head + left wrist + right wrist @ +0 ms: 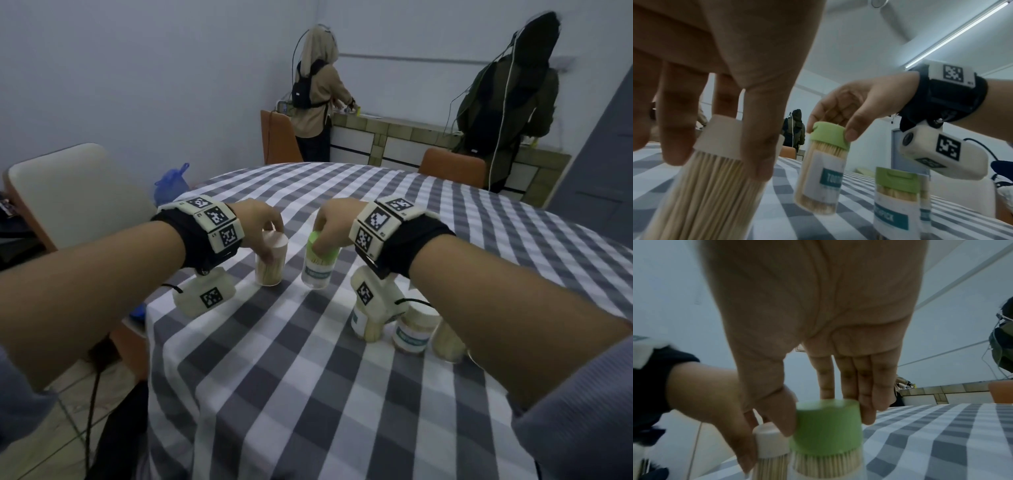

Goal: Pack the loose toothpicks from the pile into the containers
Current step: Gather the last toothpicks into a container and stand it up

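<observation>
Round counter [308, 394], grey-white checked cloth, fills near scene. Left hand [255, 219], fingers [679, 129] clamped on white-capped container [270, 260], centre-left. Right hand [334, 222], fingers [867, 395] clamped on green-capped container [318, 262], just right of it, tilted. Both clear plastic cylinders, packed with pale upright toothpicks [701, 194]. Left wrist view alone shows teal label on green-capped container; head view alone shows three more containers [412, 330] near right, under right forearm. Loose pile nowhere visible.
</observation>
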